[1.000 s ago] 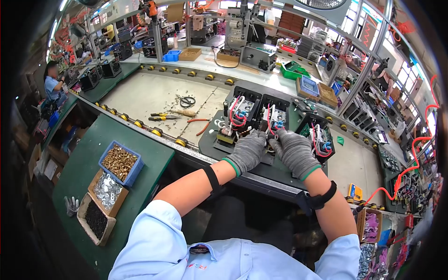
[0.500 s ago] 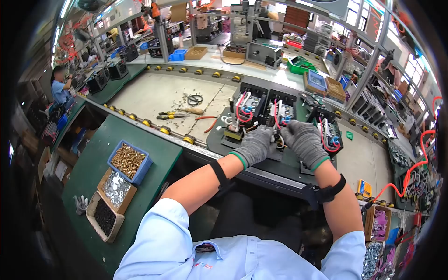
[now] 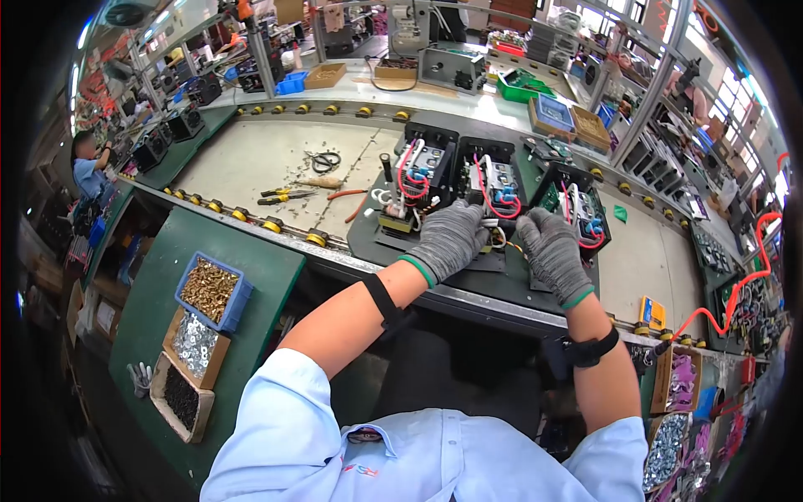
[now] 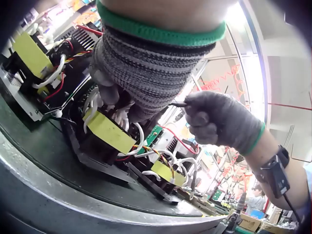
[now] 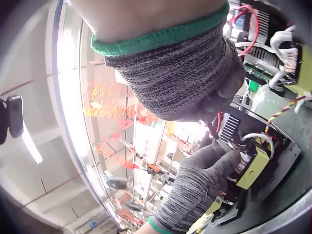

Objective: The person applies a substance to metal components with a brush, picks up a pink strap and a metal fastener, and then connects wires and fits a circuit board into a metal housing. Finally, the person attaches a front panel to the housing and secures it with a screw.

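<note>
Both hands wear grey knit gloves with green cuffs and work over the middle one of the black electronic units (image 3: 493,177), which has white wires and a yellow-wrapped transformer (image 4: 109,131). My left hand (image 3: 452,238) bends its fingers around the white wires (image 4: 121,116) beside that transformer; the glove partly hides its grip. My right hand (image 3: 552,251) is to the right of it, thumb and fingers pinching a thin dark strip (image 4: 178,104). In the right wrist view this strip (image 5: 220,140) reaches toward the left hand's fingertips. Red wires (image 3: 485,188) loop over the unit.
Similar units stand left (image 3: 422,171) and right (image 3: 581,219) on the dark board. Yellow-handled pliers (image 3: 284,196), red-handled pliers (image 3: 345,195) and black scissors (image 3: 324,161) lie beyond. A blue bin of brass parts (image 3: 237,303) sits left. A red coiled hose (image 3: 736,276) hangs right.
The hands were close together over the middle unit; now the right hand has drawn away to the right, and a dark piece shows between them. The head view has shifted slightly.
</note>
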Tool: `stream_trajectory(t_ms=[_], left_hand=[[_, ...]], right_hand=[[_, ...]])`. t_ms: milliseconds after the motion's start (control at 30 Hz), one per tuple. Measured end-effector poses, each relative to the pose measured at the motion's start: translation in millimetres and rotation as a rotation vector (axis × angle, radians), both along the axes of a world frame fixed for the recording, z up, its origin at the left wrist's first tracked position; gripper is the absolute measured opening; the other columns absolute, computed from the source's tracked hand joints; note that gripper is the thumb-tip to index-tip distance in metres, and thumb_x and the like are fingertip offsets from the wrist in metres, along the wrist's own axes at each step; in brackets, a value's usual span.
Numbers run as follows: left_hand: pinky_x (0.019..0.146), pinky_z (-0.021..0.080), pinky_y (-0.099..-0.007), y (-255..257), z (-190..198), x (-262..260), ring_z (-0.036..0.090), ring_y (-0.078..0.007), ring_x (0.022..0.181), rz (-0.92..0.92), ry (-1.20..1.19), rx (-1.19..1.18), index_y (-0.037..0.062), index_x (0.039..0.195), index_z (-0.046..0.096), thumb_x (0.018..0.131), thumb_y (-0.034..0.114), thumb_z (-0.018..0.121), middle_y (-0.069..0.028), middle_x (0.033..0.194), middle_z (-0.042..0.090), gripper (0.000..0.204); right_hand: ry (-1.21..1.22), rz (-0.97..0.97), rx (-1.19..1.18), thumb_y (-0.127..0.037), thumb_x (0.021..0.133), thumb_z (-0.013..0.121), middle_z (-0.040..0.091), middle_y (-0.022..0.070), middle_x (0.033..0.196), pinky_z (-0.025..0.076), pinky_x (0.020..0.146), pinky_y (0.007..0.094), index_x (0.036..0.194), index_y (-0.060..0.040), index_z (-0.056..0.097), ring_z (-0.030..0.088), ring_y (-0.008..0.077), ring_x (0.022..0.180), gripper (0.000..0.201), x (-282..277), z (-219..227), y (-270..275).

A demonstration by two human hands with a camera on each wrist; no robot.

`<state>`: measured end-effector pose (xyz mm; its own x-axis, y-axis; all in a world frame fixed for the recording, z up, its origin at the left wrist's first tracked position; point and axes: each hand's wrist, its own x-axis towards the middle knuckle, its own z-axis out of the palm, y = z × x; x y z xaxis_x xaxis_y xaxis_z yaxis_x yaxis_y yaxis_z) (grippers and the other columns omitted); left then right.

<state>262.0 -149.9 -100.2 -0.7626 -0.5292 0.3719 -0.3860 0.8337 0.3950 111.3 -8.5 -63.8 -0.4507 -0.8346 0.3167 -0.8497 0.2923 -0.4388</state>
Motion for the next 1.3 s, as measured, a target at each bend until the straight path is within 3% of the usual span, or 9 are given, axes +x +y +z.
stream_trajectory(t_ms=[133, 267, 333, 433, 600, 800, 1000, 1033, 1300], left_hand=[[0.075, 0.056, -0.0487, -1, -9, -3, 0.068, -0.0353, 0.087, 0.005, 0.003, -0.072, 0.009, 0.102, 0.069, 0.091, 0.026, 0.069, -0.0156, 0.093, 0.066, 0.02], [0.074, 0.055, -0.0498, -3, -16, -4, 0.068, -0.0365, 0.086, -0.004, 0.017, -0.155, 0.0087, 0.1, 0.068, 0.091, 0.026, 0.069, -0.0163, 0.092, 0.065, 0.02], [0.075, 0.055, -0.0505, -3, -13, -3, 0.068, -0.0374, 0.087, -0.02, 0.021, -0.152, 0.0088, 0.099, 0.069, 0.091, 0.027, 0.069, -0.017, 0.092, 0.065, 0.02], [0.078, 0.055, -0.0508, -6, -7, -3, 0.069, -0.036, 0.09, -0.024, -0.075, -0.152, 0.0084, 0.097, 0.07, 0.089, 0.028, 0.071, -0.0162, 0.095, 0.067, 0.021], [0.081, 0.049, -0.0475, -7, -1, 6, 0.065, -0.0304, 0.098, -0.037, -0.135, -0.54, 0.0108, 0.092, 0.072, 0.085, 0.031, 0.073, -0.0115, 0.096, 0.07, 0.022], [0.078, 0.048, -0.0472, -17, -19, 5, 0.066, -0.0295, 0.089, -0.095, -0.102, -0.624, 0.0102, 0.093, 0.071, 0.091, 0.033, 0.069, -0.0089, 0.085, 0.069, 0.023], [0.074, 0.051, -0.0451, -18, -32, 5, 0.067, -0.0291, 0.087, -0.058, 0.015, -0.551, 0.0117, 0.092, 0.07, 0.091, 0.033, 0.069, -0.0096, 0.083, 0.069, 0.022], [0.075, 0.051, -0.0453, -20, -32, 5, 0.067, -0.0293, 0.088, -0.067, 0.02, -0.586, 0.012, 0.093, 0.071, 0.091, 0.033, 0.069, -0.0081, 0.083, 0.07, 0.021], [0.082, 0.053, -0.0437, -26, -37, 4, 0.067, -0.0257, 0.097, -0.106, 0.042, -0.495, 0.013, 0.094, 0.073, 0.09, 0.035, 0.07, -0.0039, 0.094, 0.072, 0.023]], right_hand=[[-0.346, -0.022, -0.078, -0.042, 0.102, 0.057, 0.069, 0.0221, 0.081, 0.051, 0.076, 0.0516, 0.097, -0.0054, 0.068, 0.067, 0.0431, 0.083, 0.038, 3, -38, 24], [0.284, -0.161, 0.116, -0.031, 0.099, 0.058, 0.072, 0.0182, 0.09, 0.056, 0.074, 0.0492, 0.107, -0.0079, 0.066, 0.072, 0.0352, 0.086, 0.025, 29, -13, 16], [0.618, -0.023, 0.154, -0.02, 0.096, 0.06, 0.074, 0.0172, 0.101, 0.057, 0.072, 0.0499, 0.108, -0.007, 0.067, 0.073, 0.0335, 0.086, 0.019, 46, 5, 4], [0.802, -0.064, 0.337, -0.012, 0.093, 0.061, 0.074, 0.0167, 0.105, 0.058, 0.073, 0.0493, 0.111, -0.0061, 0.068, 0.075, 0.0332, 0.089, 0.02, 49, -30, -36], [0.486, -0.121, 0.513, -0.009, 0.095, 0.06, 0.074, 0.0184, 0.107, 0.06, 0.079, 0.0483, 0.117, -0.0048, 0.065, 0.075, 0.0356, 0.1, 0.024, 50, -19, -42], [0.108, -0.193, 0.553, -0.008, 0.095, 0.059, 0.074, 0.0232, 0.109, 0.058, 0.086, 0.053, 0.124, -0.003, 0.057, 0.073, 0.0403, 0.105, 0.029, 43, -37, -34], [0.267, -0.177, 0.374, -0.023, 0.093, 0.066, 0.074, 0.0197, 0.094, 0.056, 0.082, 0.0517, 0.12, -0.0028, 0.054, 0.073, 0.0408, 0.091, 0.036, 29, -141, -44], [0.06, -0.321, 0.361, -0.024, 0.092, 0.066, 0.073, 0.0206, 0.094, 0.055, 0.085, 0.0527, 0.122, -0.0034, 0.054, 0.072, 0.0417, 0.095, 0.038, 53, -98, -39], [-0.08, -0.375, 0.377, -0.026, 0.09, 0.066, 0.072, 0.0256, 0.105, 0.055, 0.091, 0.0518, 0.121, -0.0034, 0.061, 0.07, 0.0438, 0.103, 0.039, 66, -61, -36]])
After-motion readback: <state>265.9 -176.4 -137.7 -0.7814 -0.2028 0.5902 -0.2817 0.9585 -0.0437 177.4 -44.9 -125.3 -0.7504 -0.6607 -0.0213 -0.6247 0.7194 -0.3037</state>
